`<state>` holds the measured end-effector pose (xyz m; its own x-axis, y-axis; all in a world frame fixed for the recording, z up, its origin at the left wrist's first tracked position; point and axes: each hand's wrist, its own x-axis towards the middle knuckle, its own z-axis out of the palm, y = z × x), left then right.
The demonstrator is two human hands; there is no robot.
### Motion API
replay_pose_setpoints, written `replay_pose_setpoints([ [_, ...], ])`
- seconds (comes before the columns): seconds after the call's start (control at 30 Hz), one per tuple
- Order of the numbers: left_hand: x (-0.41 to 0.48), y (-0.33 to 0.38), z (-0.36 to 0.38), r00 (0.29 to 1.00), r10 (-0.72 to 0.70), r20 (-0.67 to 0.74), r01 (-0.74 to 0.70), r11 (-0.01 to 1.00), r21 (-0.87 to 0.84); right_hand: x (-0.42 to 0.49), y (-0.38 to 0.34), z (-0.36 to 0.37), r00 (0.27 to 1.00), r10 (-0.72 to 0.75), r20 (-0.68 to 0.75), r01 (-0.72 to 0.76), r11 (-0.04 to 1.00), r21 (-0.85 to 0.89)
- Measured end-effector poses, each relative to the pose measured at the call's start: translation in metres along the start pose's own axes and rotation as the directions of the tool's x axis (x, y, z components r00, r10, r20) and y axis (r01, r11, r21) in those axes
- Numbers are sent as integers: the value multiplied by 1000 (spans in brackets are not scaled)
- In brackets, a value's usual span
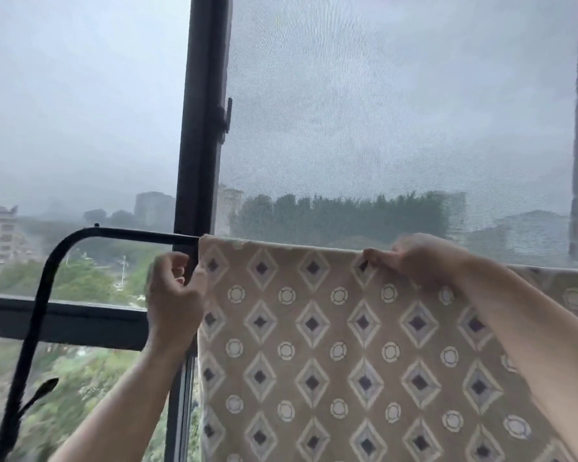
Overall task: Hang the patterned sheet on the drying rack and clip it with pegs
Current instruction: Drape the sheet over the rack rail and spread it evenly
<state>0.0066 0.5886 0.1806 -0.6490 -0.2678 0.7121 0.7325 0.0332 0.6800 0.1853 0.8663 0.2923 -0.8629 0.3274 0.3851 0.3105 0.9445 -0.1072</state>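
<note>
The patterned sheet [314, 328] hangs draped over the top bar of the black drying rack [131, 233], in front of the dark window frame [197, 128] and its insect screen [397, 111]. The left hand [176, 291] has its fingers curled round the sheet's left edge just below the bar; the right hand [421, 258] pinches the fold on top, further along. The cloth looks soft, light and limp — likely to slide on the smooth bar (so best held at the fold or side hem). No pegs are in view.
</note>
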Motion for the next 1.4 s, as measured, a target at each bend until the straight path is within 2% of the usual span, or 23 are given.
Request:
replay_pose_setpoints([
  [0.03, -5, -12, -6, 986, -124, 111, 138, 983, -123, 0, -3, -1, 1000, 21, -9, -21, 1000, 13],
  [0.07, -8, -22, -9, 951, -190, 242, 244, 945, -217, 0, -6, -2, 999, 43, -15, -43, 999, 24],
  [0.13, -13, -38, -17, 886, -202, 417, 328, 909, -257, 0, -9, -3, 995, 99, -20, -98, 994, 49],
  [0.2, -16, -47, -23, 835, -195, 514, 384, 876, -291, 0, -12, -3, 991, 133, -24, -131, 989, 62],
  [0.3, -21, -55, -31, 732, -202, 650, 528, 771, -355, 1, -18, -2, 986, 162, -46, -159, 986, 49],
  [0.4, -24, -67, -34, 777, -169, 607, 474, 791, -386, 0, -30, -4, 979, 184, -90, -184, 983, 8],
  [0.5, -21, -65, -37, 819, -116, 562, 400, 818, -414, 5, -55, 1, 988, 66, -143, -61, 997, 37],
  [0.63, -9, -42, -37, 827, -44, 561, 351, 820, -452, 20, -100, 18, 988, -89, -124, 92, 995, 22],
  [0.73, 10, -6, -31, 834, 56, 549, 233, 866, -442, 26, -107, 22, 991, -88, -106, 90, 996, 20],
  [0.8, 32, 22, -24, 828, 139, 544, 130, 895, -426, 28, -110, 19, 992, -74, -102, 82, 993, 81],
  [0.93, 87, 66, -8, 841, 253, 478, -66, 926, -372, 23, -118, 7, 999, 11, -37, -6, 990, 142],
  [0.97, 101, 70, -4, 840, 280, 465, -109, 926, -361, 19, -120, 3, 1000, 4, -20, 0, 979, 203],
  [1.03, 123, 71, 4, 828, 294, 477, -130, 929, -347, 8, -122, -3, 1000, -10, -8, 13, 902, 432],
  [1.1, 139, 62, 11, 806, 233, 543, -90, 956, -278, -1, -122, -8, 1000, 7, -29, 13, 772, 635],
  [1.13, 143, 57, 14, 791, 186, 583, -64, 972, -224, -5, -123, -9, 999, 10, -53, 28, 739, 673],
  [1.17, 146, 51, 18, 774, 141, 617, -37, 983, -177, -6, -124, -9, 996, 9, -92, 52, 771, 635],
  [1.2, 148, 45, 22, 760, 98, 643, -12, 991, -137, -5, -125, -8, 991, -1, -132, 70, 852, 518],
  [1.27, 152, 41, 27, 721, -4, 693, 69, 995, -66, -3, -132, -1, 982, -16, -190, 46, 986, 157],
  [1.3, 152, 41, 29, 685, -58, 726, 124, 992, -38, -1, -136, 5, 975, -32, -222, 42, 998, 42],
  [1.4, 152, 47, 33, 567, -164, 807, 246, 969, 23, 2, -161, 26, 919, -151, -363, 107, 985, -138],
])
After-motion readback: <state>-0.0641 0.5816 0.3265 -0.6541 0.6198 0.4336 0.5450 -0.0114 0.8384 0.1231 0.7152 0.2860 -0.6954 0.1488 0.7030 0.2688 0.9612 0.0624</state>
